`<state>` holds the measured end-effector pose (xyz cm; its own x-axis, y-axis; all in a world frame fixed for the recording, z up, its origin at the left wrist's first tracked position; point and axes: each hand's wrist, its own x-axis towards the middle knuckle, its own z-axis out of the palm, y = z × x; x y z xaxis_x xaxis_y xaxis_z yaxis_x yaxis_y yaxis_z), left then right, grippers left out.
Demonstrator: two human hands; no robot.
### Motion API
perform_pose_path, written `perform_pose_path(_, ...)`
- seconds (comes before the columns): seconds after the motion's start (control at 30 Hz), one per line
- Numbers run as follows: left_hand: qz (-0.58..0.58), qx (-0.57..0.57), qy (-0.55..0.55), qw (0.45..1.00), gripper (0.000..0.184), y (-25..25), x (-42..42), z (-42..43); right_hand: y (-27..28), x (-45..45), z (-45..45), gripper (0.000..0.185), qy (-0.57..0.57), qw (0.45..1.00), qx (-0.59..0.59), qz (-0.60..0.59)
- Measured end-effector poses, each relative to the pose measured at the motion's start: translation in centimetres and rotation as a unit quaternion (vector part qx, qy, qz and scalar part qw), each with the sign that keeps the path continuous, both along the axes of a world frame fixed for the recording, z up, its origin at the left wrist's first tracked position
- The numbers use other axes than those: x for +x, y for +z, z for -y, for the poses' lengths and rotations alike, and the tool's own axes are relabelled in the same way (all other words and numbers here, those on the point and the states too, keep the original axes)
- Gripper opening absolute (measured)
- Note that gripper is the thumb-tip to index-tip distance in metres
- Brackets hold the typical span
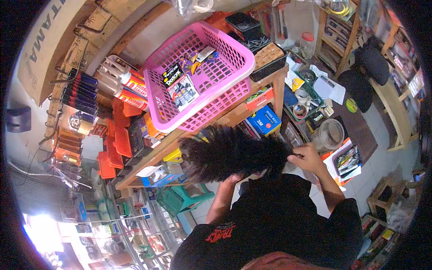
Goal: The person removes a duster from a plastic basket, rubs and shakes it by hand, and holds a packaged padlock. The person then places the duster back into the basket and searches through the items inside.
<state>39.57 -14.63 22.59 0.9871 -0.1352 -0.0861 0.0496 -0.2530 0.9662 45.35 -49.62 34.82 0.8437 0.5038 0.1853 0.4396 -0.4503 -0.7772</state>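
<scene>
Black, shaggy feather duster (pixel 234 155), to judge by its plumes, at the centre of the scene, crosswise just beyond the front of a black shirt (pixel 292 220) and on the near side of a wooden shelf (pixel 268 80). At the duster's right end, a right hand (pixel 309 157) with curled fingers and thumb pressed towards the plumes, apparently pinching the tips. Below the middle, a left hand (pixel 230 180), mostly hidden by plumes; cannot tell how far open, or whether gripping a handle.

Step in hand, as far as can be judged: close two-handed handling of the duster, with attention on the right end. Called for in any next move, by the same judgement: steady support from the left, a light touch from the right, and care around nearby goods.

Beyond, on the shelf, a pink basket (pixel 216 94) of small packets. Under the shelf, a blue 3M box (pixel 264 121). Right of the right hand, a clear tub (pixel 330 134). To the left, lower down, a green stool (pixel 198 198).
</scene>
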Motion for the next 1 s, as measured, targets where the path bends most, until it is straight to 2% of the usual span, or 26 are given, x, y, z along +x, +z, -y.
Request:
perform_pose_path(0.07, -0.052, -0.19, -0.095, 0.976, 0.092, 0.2, 0.7, -0.5, -0.8, 0.8, 0.0, 0.051, -0.014, 1.0, -0.019, -0.003)
perform_pose_path(0.1, -0.082, -0.375, -0.197, 0.902, 0.094, 3.2, 1.9, -0.7, -1.7, 1.4, 0.4, 0.051, -0.022, 0.999, -0.033, -0.01)
perform_pose_path(0.17, -0.083, -0.572, -0.111, 0.809, 0.092, 11.1, 2.6, 1.7, -2.7, 1.5, 1.3, 0.051, -0.031, 0.998, -0.048, -0.021)
perform_pose_path(0.2, -0.048, -0.584, 0.067, 0.808, 0.089, 16.9, 2.6, 4.0, -3.0, 1.5, 1.8, 0.051, -0.032, 0.998, -0.05, -0.019)
perform_pose_path(0.23, -0.039, -0.568, 0.161, 0.806, 0.09, 18.5, 3.0, 4.2, -3.3, 2.0, 2.4, 0.051, -0.031, 0.998, -0.052, -0.012)
perform_pose_path(0.27, -0.033, -0.54, 0.253, 0.802, 0.092, 20.1, 3.4, 4.5, -3.6, 1.7, 3.0, 0.052, -0.055, 0.992, -0.115, -0.006)
perform_pose_path(0.33, -0.093, -0.457, 0.283, 0.838, 0.097, 19.9, 3.3, 2.6, -4.3, 1.9, 3.8, 0.053, -0.066, 0.995, -0.071, -0.018)
perform_pose_path(0.4, -0.08, -0.42, 0.205, 0.88, 0.099, 19.0, 2.6, 2.1, -2.6, 1.3, 3.7, 0.054, -0.077, 0.996, -0.026, -0.021)
perform_pose_path(0.47, -0.073, -0.385, 0.167, 0.905, 0.099, 18.7, 2.8, 2.3, -3.4, 1.4, 4.4, 0.054, -0.076, 0.996, -0.049, -0.006)
perform_pose_path(0.53, -0.08, -0.353, 0.179, 0.915, 0.096, 18.7, 2.8, 3.2, -3.7, 1.3, 5.0, 0.052, -0.062, 0.994, -0.092, -0.005)
perform_pose_path(0.6, -0.091, -0.383, 0.225, 0.891, 0.094, 19.1, 2.8, 4.3, -2.5, 1.0, 5.0, 0.05, -0.033, 0.987, -0.153, -0.019)
perform_pose_path(0.67, -0.101, -0.473, 0.304, 0.821, 0.092, 19.9, 3.4, 5.5, -2.6, 0.9, 4.8, 0.051, -0.004, 0.988, -0.097, -0.124)
perform_pose_path(0.77, -0.028, -0.421, 0.254, 0.87, 0.092, 19.4, 3.9, 5.7, -1.8, 0.4, 4.3, 0.054, 0.059, 0.959, 0.025, -0.275)
perform_pose_path(0.8, -0.063, -0.517, 0.113, 0.846, 0.086, 18.6, 4.0, 4.5, -1.6, 0.0, 4.2, 0.055, 0.084, 0.939, 0.071, -0.325)
perform_pose_path(0.83, -0.097, -0.596, -0.031, 0.797, 0.081, 17.1, 4.2, 2.4, -2.2, 0.0, 4.1, 0.055, 0.107, 0.936, 0.086, -0.325)
perform_pose_path(0.9, -0.104, -0.619, -0.11, 0.77, 0.07, 13.7, 3.9, 0.6, -3.7, 0.0, 4.2, 0.056, 0.151, 0.926, 0.116, -0.326)
perform_pose_path(0.93, -0.078, -0.577, -0.043, 0.812, 0.064, 11.9, 3.1, 0.7, -3.5, 0.0, 4.0, 0.056, 0.153, 0.928, 0.11, -0.32)
perform_pose_path(1.0, -0.012, -0.377, 0.013, 0.926, 0.059, 7.0, 2.0, -0.1, -2.4, 0.3, 3.1, 0.057, 0.159, 0.933, 0.095, -0.307)
